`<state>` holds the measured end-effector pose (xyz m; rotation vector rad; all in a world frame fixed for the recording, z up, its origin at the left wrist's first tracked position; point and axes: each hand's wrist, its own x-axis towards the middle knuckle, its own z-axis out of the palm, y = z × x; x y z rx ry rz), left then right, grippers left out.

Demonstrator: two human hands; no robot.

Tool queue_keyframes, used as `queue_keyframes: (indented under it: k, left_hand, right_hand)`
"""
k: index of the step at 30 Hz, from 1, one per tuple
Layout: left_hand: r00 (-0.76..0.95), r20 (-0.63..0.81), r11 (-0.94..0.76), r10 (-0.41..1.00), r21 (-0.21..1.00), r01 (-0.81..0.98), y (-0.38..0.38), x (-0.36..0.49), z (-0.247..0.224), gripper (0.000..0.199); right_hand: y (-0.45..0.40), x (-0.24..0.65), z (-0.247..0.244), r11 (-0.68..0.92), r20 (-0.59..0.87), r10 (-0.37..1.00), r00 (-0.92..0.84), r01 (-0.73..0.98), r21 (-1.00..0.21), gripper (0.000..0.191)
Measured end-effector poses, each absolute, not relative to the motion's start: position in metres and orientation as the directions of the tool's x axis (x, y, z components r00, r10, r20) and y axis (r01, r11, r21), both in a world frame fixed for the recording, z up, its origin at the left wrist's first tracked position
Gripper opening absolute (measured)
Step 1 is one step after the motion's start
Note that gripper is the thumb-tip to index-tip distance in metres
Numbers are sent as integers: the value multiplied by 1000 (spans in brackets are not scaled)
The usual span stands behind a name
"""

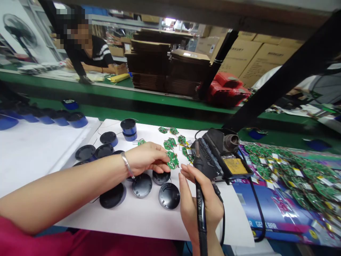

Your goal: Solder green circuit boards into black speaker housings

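Note:
My left hand point(147, 157), with a silver bangle at the wrist, reaches over the white worktop and pinches a round green circuit board point(173, 160) at its left edge. A soldering iron point(201, 208) lies along my right hand point(211, 206), its black handle between thumb and fingers and its tip pointing up and away beside the iron stand point(207, 153). Below the board sit round black caps, among them a glossy cap point(169, 196) and another cap point(142, 185). More green boards point(169, 143) lie just beyond my left hand.
Blue-sided black cylinders point(108, 138) stand left of my left arm, with a row of them point(77, 120) farther left. The stand carries a yellow sponge point(236, 165). Many wired boards point(301, 174) cover the right side. A dark post point(282, 67) slants across; a person point(98, 53) sits opposite.

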<state>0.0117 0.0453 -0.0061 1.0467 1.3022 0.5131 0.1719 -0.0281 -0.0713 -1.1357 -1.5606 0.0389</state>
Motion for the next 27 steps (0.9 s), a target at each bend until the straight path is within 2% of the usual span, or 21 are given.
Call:
queue_keyframes:
  k: [2, 6, 11, 14, 17, 19, 24, 27]
  left_hand:
    - [225, -512, 475, 829, 857, 202, 35, 9, -10, 10]
    - [175, -453, 427, 874, 888, 169, 18, -7, -12, 11]
    - [159, -380, 365, 911, 924, 114, 0, -33, -14, 15]
    - [98, -286, 250, 953, 927, 280, -2, -42, -19, 12]
    - [84, -201, 125, 976, 835, 536, 3, -51, -22, 15]
    - [62, -168, 92, 984, 774, 627, 11, -62, -21, 19]
    - [-194, 36, 142, 980, 554, 821, 57, -119, -13, 27]
    - [-220, 71, 173, 973, 406, 897, 93, -156, -15, 28]
  right_hand:
    - [-27, 170, -68, 529, 733, 672, 110, 621, -578, 26]
    - [-18, 171, -56, 448, 564, 804, 188, 432, -783, 39]
    - [23, 165, -37, 412, 464, 860, 214, 247, -877, 38]
    - [45, 154, -30, 392, 420, 857, 298, 152, -907, 30]
    - [54, 145, -33, 387, 411, 853, 321, 138, -912, 28]
    - [54, 143, -38, 361, 396, 862, 317, 167, -918, 31]
    - [47, 145, -41, 342, 390, 871, 299, 201, -918, 33]
    - [47, 141, -34, 391, 423, 869, 256, 170, -905, 36]
